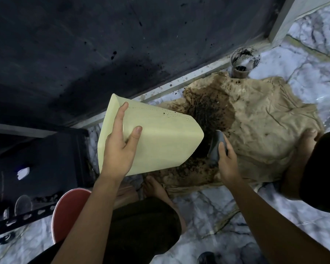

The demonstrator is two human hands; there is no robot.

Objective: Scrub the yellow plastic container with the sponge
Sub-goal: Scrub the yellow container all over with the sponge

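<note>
The yellow container (160, 138) is held tipped on its side above the floor, its open mouth turned toward a stained brown cloth (255, 130). The left hand (120, 147) grips its outer wall, fingers spread across the plastic, which carries a line of dark specks. Just beside the mouth, the right hand (227, 161) is closed around a grey sponge (218, 145). Dark wet grit lies on the cloth below. Beyond the cloth a dirty cup (240, 70) stands on the marble floor (208, 206) near a dark wall (84, 44).

Bare forearms; dark shorts (141, 231)
</note>
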